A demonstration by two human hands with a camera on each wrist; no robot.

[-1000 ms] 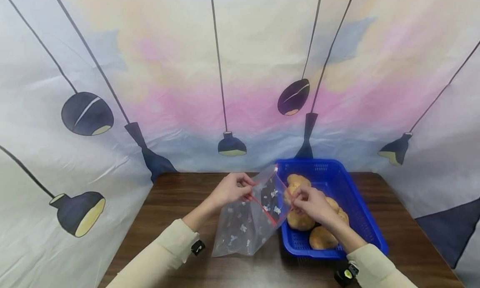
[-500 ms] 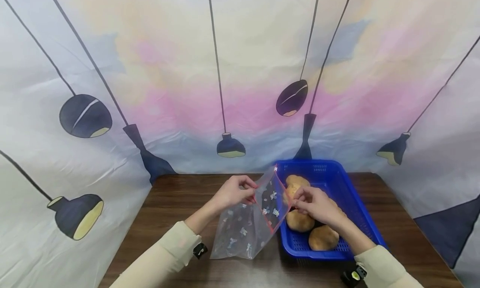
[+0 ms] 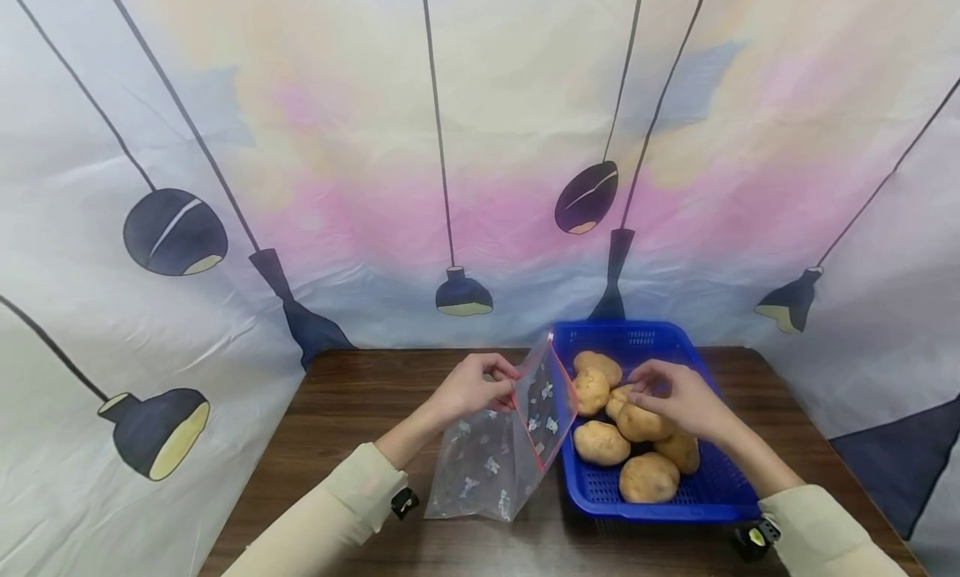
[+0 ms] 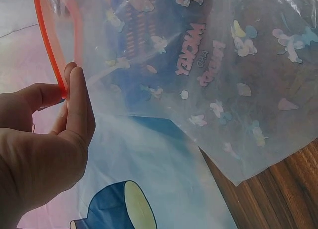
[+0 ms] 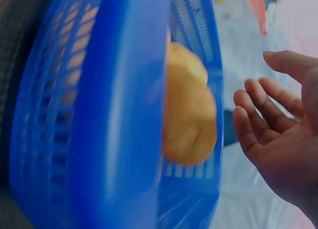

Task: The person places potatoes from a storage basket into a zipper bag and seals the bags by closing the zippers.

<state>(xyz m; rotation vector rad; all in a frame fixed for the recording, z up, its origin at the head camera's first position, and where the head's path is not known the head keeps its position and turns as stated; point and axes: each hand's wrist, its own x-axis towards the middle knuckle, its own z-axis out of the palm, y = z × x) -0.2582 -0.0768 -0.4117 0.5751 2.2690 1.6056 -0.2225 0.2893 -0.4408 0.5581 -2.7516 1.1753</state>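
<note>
My left hand (image 3: pixel 472 385) pinches the red-edged rim of a clear zip bag (image 3: pixel 480 469) printed with small cartoon figures. In the left wrist view, thumb and fingers of that hand (image 4: pixel 54 134) grip the red zip strip. The bag's mouth gapes toward a blue basket (image 3: pixel 720 410). Over the basket hovers my right hand (image 3: pixel 678 398), holding nothing, its fingers relaxed and apart from the thumb in the right wrist view. Below it lie several potatoes (image 3: pixel 648 477), one large potato (image 5: pixel 191 117) showing past the basket's rim in the right wrist view.
Both the basket and the bag's lower end rest on a dark brown wooden table (image 3: pixel 360 444). Behind it hangs a pastel cloth backdrop (image 3: pixel 360 185) with painted lamps. The basket's near wall (image 5: pixel 119 114) stands high in the right wrist view.
My right hand has let go of the bag's red rim and moved right, over the potatoes. The left hand keeps its pinch, nearly in place.
</note>
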